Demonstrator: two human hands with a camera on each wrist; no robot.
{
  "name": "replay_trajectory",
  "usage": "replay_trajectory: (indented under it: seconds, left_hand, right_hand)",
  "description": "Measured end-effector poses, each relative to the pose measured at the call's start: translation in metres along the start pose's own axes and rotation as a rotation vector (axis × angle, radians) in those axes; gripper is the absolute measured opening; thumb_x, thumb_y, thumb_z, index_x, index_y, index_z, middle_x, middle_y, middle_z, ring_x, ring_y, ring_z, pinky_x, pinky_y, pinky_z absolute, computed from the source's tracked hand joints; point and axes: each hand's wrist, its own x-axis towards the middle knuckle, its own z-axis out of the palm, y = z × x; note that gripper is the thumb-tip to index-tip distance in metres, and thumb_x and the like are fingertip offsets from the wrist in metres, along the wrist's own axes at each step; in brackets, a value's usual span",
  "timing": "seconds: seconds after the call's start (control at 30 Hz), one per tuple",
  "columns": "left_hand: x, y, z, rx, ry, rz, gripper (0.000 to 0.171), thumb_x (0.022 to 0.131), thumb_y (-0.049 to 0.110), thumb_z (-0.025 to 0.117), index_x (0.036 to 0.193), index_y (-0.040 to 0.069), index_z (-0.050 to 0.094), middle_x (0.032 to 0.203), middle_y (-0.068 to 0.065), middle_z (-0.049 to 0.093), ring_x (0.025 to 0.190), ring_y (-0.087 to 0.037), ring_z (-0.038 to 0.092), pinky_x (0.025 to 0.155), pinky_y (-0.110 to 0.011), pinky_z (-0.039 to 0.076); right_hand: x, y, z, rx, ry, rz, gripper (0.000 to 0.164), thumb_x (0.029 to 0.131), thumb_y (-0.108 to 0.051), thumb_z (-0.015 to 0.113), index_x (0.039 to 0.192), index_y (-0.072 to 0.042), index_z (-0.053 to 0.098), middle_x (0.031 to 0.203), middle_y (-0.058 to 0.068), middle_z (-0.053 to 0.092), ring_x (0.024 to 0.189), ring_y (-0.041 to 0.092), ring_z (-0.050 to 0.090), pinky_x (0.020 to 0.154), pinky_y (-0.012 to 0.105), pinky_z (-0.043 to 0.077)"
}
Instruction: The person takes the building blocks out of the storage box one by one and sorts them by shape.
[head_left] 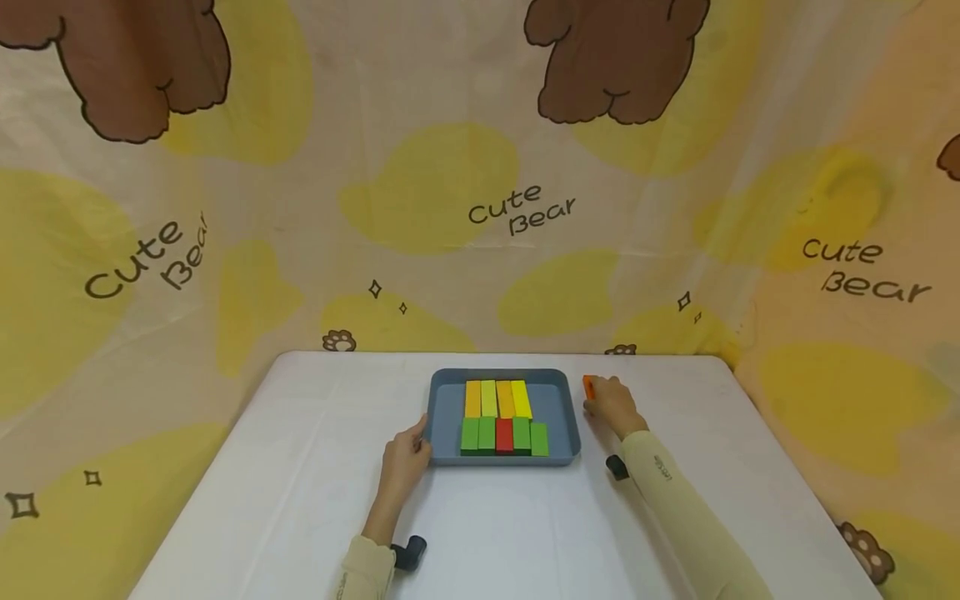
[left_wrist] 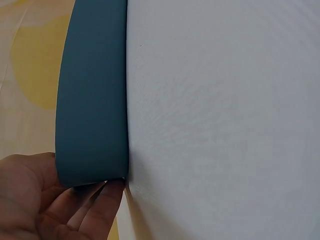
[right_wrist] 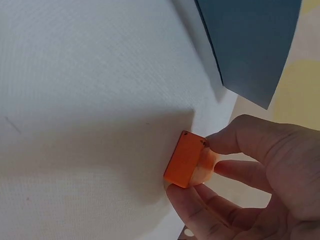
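A blue-grey tray point(head_left: 442, 417) lies on the table with two rows of coloured blocks in it. Orange-yellow and yellow blocks point(head_left: 498, 399) form the back row; green blocks point(head_left: 469, 435) with one red block point(head_left: 504, 435) among them form the front row. My left hand point(head_left: 407, 454) grips the tray by its left side, thumb and fingers about the corner in the left wrist view. To the right of the tray, my right hand point(head_left: 617, 405) pinches an orange block point(right_wrist: 185, 159) between thumb and fingers, close over the table.
The white table point(head_left: 300, 500) reaches back to a patterned cloth point(head_left: 420, 192) hanging behind and at the sides. Black wrist devices point(head_left: 411, 553) stick out beside both sleeves.
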Motion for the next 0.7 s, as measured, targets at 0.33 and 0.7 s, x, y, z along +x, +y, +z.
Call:
replay_trajectory:
  seconds: [0.33, 0.7]
  left_hand:
    - [-0.001, 0.000, 0.000, -0.006, -0.009, 0.002, 0.050, 0.088, 0.002, 0.055, 0.138, 0.001, 0.052, 0.135, -0.023, 0.055, 0.123, -0.035, 0.059, 0.074, -0.029, 0.056]
    - [0.001, -0.001, 0.003, 0.003, 0.003, -0.002, 0.050, 0.088, 0.002, 0.055, 0.138, 0.001, 0.053, 0.134, -0.023, 0.056, 0.123, -0.036, 0.058, 0.077, -0.032, 0.058]
  right_hand:
    - [-0.010, -0.006, -0.009, 0.022, 0.173, -0.098, 0.043, 0.087, -0.016, 0.062, 0.124, 0.005, 0.059, 0.096, 0.025, 0.060, 0.086, 0.040, 0.057, 0.078, 0.049, 0.049]
    - [-0.008, -0.043, -0.019, 0.070, 0.135, -0.165, 0.048, 0.095, -0.024, 0.059, 0.136, 0.001, 0.054, 0.124, 0.028, 0.060, 0.103, 0.041, 0.062, 0.092, 0.053, 0.050]
